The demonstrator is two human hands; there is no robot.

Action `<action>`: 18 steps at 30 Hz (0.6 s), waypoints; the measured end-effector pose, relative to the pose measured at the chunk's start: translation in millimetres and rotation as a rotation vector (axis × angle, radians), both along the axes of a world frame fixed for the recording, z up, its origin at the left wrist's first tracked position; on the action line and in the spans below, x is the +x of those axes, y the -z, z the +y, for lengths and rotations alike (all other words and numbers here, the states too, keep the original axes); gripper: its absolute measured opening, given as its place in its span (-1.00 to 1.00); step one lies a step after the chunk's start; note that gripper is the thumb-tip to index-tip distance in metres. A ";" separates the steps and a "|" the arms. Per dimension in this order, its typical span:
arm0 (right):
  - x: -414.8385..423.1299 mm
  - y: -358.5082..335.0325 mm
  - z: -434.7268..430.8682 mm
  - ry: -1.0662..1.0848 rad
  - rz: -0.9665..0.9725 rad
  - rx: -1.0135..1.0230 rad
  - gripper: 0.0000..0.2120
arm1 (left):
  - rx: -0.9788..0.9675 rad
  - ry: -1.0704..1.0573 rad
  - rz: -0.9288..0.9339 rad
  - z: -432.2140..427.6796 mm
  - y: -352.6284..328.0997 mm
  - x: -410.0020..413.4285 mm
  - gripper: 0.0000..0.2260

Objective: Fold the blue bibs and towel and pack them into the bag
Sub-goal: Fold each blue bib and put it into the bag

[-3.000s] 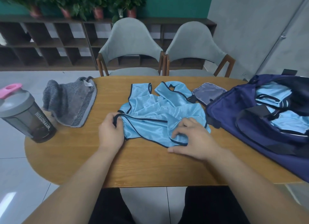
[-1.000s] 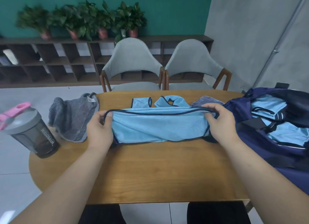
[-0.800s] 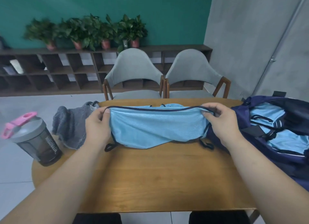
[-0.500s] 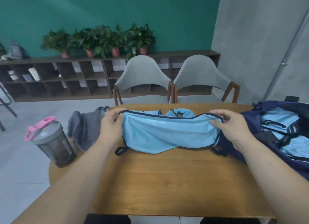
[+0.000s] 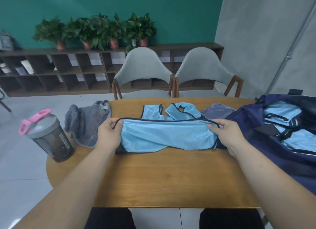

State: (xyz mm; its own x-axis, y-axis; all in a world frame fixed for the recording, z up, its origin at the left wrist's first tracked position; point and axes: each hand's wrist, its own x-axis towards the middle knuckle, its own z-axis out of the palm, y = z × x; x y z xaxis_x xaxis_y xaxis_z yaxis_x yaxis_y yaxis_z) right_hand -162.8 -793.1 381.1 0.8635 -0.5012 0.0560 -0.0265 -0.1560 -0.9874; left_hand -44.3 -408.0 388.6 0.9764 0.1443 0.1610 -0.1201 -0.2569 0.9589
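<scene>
A light blue bib (image 5: 166,136) with dark trim is stretched across the middle of the wooden table (image 5: 153,177). My left hand (image 5: 108,134) pinches its left end and my right hand (image 5: 225,134) pinches its right end, holding the hem up and taut. The bib's shoulder straps (image 5: 176,110) lie flat behind the raised part. A grey towel (image 5: 87,124) sits crumpled at the table's left edge. The open navy bag (image 5: 277,138) lies on the right, with folded blue bibs (image 5: 282,112) inside.
A grey shaker bottle (image 5: 49,134) with a pink lid stands at the table's left corner. A small grey-purple cloth (image 5: 217,111) lies beside the bag. Two grey chairs (image 5: 143,74) stand behind the table, in front of low shelves with potted plants.
Both hands took the crumpled bib by its two ends, lifted it and pulled it out wide. Over the last half second it has stayed taut, with little motion.
</scene>
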 end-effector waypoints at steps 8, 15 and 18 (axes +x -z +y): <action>0.3 29.5 15.8 -0.011 0.063 0.062 -0.73 | -0.084 0.051 0.124 1.0 39.5 -13.3 -0.81; 3.8 46.6 22.0 -0.055 0.098 -0.026 -0.63 | -0.107 0.071 0.149 6.6 52.2 -14.5 -0.69; 4.2 51.3 23.9 -0.063 0.092 -0.166 -0.58 | -0.090 0.074 0.122 7.4 54.8 -14.2 -0.78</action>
State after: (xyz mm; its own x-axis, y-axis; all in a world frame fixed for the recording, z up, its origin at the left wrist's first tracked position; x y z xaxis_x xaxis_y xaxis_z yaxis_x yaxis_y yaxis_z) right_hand -158.5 -769.1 329.9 0.8981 -0.4365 0.0529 -0.1005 -0.3209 -0.9418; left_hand -58.6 -400.6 333.8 0.9964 0.0797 0.0303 -0.0169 -0.1637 0.9864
